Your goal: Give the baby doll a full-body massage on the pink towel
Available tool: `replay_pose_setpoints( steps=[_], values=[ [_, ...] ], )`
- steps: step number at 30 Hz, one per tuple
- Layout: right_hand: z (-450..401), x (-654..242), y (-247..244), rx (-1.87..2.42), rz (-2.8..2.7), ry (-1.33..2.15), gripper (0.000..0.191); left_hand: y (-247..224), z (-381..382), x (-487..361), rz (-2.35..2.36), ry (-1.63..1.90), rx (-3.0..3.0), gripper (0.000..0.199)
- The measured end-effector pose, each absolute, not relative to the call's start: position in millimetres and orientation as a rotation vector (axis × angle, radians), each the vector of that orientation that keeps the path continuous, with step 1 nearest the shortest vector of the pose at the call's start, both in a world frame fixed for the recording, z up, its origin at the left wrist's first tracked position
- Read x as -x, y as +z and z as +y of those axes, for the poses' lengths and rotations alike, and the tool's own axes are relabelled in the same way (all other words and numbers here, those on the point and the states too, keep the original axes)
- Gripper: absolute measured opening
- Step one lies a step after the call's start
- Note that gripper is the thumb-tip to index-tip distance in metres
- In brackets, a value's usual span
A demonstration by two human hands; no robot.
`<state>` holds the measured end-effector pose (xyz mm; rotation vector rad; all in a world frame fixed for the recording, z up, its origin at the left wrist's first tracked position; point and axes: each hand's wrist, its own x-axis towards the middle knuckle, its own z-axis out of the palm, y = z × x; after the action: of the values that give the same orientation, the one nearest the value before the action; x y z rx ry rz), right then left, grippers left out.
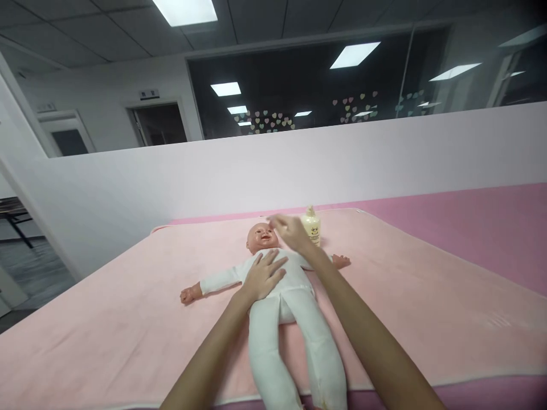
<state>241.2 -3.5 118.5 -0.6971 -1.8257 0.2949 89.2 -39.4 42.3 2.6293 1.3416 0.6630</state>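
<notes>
A baby doll [294,285] with a cloth body lies on its back on a pink blanket [141,319], its arms spread and its head toward the wall. My left hand [262,277] rests flat on the doll's chest, fingers spread. Up beside the doll's head, my right hand [291,230] is raised with fingers bent; its fingertips are blurred, and I cannot make out anything in them. Just behind and to the right of that hand stands a pale yellow pump bottle [315,226], partly hidden by the hand and wrist.
A low white partition [265,176] runs behind the blanket, with a dark window [299,91] above it. Pink surface [491,228] shows beyond the blanket on the right. At the far left, a dark-legged table [17,219] stands on the floor.
</notes>
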Motion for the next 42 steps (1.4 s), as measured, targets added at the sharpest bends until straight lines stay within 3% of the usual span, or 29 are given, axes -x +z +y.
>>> replay_pose_setpoints(
  steps=[4,8,14,19,24,31,38,42],
  values=[
    [-20.2,-214.0,63.1,0.71,-2.024,0.336,0.026,30.9,-30.9,-77.7,1.561,0.879,-2.577,0.044],
    [-23.8,-208.9,31.6,0.665,-1.85,0.402,0.023,19.8,-18.8,-55.2,1.355,1.114,-2.459,0.038],
    [-25.0,-217.9,32.5,0.713,-1.928,0.722,0.016,12.0,-14.4,-44.7,1.365,1.428,-2.108,0.035],
    [-28.0,-223.4,35.4,0.858,-2.109,0.699,0.028,13.9,-25.4,-51.6,1.482,1.52,-1.873,0.038],
    [-20.9,-225.3,24.4,1.074,-2.107,0.569,0.041,16.5,-32.2,-57.9,1.383,1.544,-1.911,0.039],
    [-8.5,-227.5,14.1,1.161,-1.81,0.518,0.034,22.2,-35.7,-59.1,1.453,1.452,-2.06,0.038],
    [-1.1,-235.6,9.6,1.291,-1.579,0.49,0.034,43.7,-54.5,-75.0,0.897,1.11,-2.127,0.034],
    [0.7,-237.3,9.8,1.284,-1.522,0.513,0.036,48.7,-57.6,-77.8,0.812,0.959,-2.094,0.038]
  ],
)
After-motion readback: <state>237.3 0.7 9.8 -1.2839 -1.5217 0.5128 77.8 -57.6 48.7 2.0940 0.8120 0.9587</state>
